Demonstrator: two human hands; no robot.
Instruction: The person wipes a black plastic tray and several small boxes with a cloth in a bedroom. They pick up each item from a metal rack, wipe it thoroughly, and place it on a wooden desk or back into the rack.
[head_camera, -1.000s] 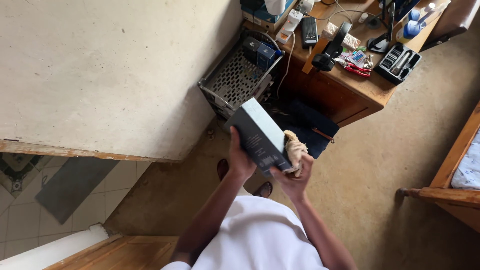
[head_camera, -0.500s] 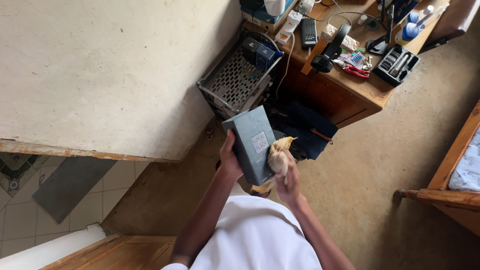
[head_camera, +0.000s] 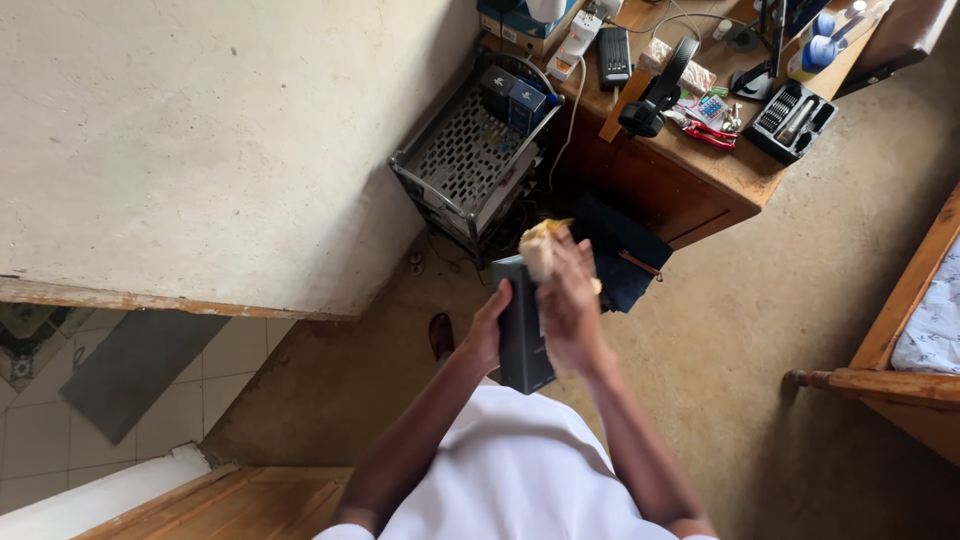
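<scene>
The left hand (head_camera: 487, 330) grips the dark box (head_camera: 522, 330) by its edge, held upright over the floor (head_camera: 740, 330). The right hand (head_camera: 568, 310) presses a tan cloth (head_camera: 538, 245), clutched in its fingers, against the box's top.

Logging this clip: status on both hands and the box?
Left hand grips grey box. Right hand presses tan cloth on it. Nothing obstructing.

Box (head_camera: 522, 335) between hands, before rack (head_camera: 470, 150).
</scene>
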